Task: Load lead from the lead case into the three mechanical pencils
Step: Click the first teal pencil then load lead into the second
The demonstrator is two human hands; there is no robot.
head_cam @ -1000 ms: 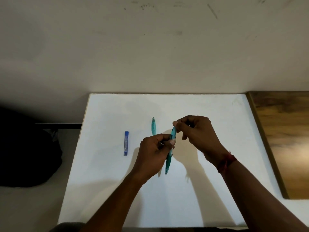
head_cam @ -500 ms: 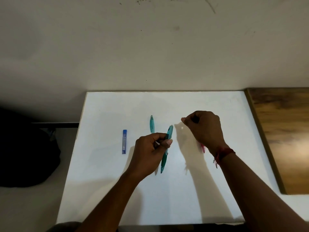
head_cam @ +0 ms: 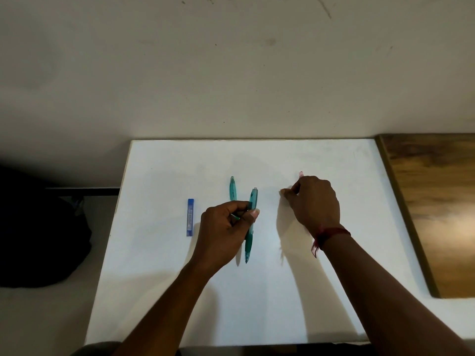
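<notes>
My left hand (head_cam: 223, 235) grips a teal mechanical pencil (head_cam: 249, 242) by its middle, tip pointing toward me, just above the white table (head_cam: 257, 304). A second teal pencil (head_cam: 232, 188) lies on the table behind that hand. The blue lead case (head_cam: 190, 217) lies flat to the left, apart from both hands. My right hand (head_cam: 314, 201) is over a pink pencil (head_cam: 301, 173); only the pencil's far end shows. Its fingers are curled, with fingertips together near the table. Whether they hold anything is hidden.
A wooden board (head_cam: 442, 206) borders the table on the right. A dark bag (head_cam: 38, 240) sits on the floor at the left. A plain wall rises just behind the table's far edge.
My right hand left the top of the teal pencil and moved right, over the pink pencil. My left hand lowered the teal pencil slightly, still gripping it.
</notes>
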